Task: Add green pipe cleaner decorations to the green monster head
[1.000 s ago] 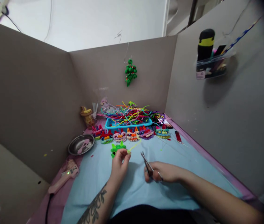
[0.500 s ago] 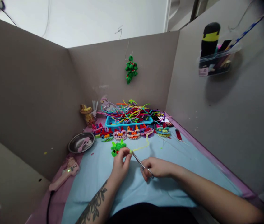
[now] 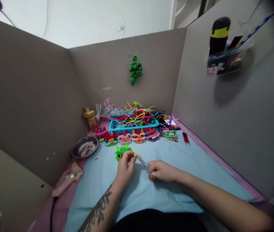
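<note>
My left hand (image 3: 125, 166) pinches a small green pipe-cleaner figure (image 3: 121, 151) just above the light blue mat (image 3: 137, 193). My right hand (image 3: 162, 170) is closed on metal scissors (image 3: 144, 163), whose tips meet the pale yellow-green end of the figure beside my left fingertips. A row of finished colourful pipe-cleaner figures (image 3: 137, 137) lies just beyond my hands. Behind them a blue tray (image 3: 133, 124) is piled with loose pipe cleaners.
A metal bowl (image 3: 84, 147) sits at the left, with a pink glue gun (image 3: 67, 183) nearer the mat's left edge. Grey cardboard walls (image 3: 30, 96) enclose the desk. A green ornament (image 3: 135, 69) hangs on the back wall; a clear holder (image 3: 226, 58) hangs at right.
The scissors have swung from upright to the figure's tip. The long yellow-green strand that stuck out from the figure is no longer there.
</note>
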A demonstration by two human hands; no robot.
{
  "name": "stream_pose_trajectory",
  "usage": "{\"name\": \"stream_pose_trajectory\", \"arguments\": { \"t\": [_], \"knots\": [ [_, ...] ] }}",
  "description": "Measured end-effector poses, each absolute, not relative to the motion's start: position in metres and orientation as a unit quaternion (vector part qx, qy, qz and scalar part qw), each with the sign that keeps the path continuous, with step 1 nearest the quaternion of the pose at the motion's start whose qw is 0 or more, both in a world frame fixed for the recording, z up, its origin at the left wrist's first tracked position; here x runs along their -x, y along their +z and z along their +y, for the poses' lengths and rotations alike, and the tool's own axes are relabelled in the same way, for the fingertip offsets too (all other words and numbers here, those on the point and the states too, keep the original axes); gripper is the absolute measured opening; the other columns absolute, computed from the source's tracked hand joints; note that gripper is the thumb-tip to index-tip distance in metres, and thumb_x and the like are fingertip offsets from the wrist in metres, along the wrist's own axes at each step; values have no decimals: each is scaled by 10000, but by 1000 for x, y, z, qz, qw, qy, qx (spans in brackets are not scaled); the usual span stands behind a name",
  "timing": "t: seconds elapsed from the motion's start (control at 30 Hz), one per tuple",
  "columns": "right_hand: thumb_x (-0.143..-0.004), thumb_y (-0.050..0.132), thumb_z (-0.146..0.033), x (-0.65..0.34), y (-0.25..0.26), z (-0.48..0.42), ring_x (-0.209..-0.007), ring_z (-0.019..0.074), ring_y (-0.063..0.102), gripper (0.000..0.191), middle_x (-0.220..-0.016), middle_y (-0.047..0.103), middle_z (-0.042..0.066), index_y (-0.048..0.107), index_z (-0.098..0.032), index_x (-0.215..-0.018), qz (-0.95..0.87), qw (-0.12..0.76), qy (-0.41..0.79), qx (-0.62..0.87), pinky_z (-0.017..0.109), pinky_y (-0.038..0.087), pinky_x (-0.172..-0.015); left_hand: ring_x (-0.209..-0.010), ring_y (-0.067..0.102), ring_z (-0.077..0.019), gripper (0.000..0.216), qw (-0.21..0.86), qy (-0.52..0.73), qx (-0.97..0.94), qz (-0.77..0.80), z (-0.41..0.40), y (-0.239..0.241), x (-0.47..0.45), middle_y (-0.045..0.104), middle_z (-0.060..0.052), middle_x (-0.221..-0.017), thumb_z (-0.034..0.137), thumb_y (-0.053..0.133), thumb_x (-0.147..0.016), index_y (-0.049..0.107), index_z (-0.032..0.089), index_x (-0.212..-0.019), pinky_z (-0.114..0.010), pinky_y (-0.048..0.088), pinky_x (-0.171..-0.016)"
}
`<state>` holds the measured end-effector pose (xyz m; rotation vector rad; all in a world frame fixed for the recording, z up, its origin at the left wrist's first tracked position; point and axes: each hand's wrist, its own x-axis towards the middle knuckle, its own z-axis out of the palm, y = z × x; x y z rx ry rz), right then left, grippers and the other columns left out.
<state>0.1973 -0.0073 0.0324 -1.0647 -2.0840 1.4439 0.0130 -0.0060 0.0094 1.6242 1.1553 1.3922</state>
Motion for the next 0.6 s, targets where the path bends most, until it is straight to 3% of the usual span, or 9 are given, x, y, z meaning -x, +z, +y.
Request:
{"name": "stream_pose_trajectory", "arguments": {
  "t": [0.33, 0.6],
  "knots": [
    [-633, 608, -190, -195, 26, -6, -580, 87, 470, 208, -570, 446, -27, 554, -132, -441, -743, 218, 481, 411, 201, 347, -552, -682, 504, -126, 103, 362, 537, -621, 442, 3, 4, -15, 528, -11, -763, 261, 514, -805, 507, 170, -851, -231, 402, -617],
    [-618, 541, -101, -203, 20, -3, -600, 84, 482, 115, -623, 487, -17, 589, -119, -515, -766, 153, 517, 350, 188, 372, -582, -758, 521, -133, 112, 379, 552, -625, 401, -3, 8, -16, 538, -24, -820, 232, 528, -804, 505, 176, -899, -244, 415, -685]
  ]
}}
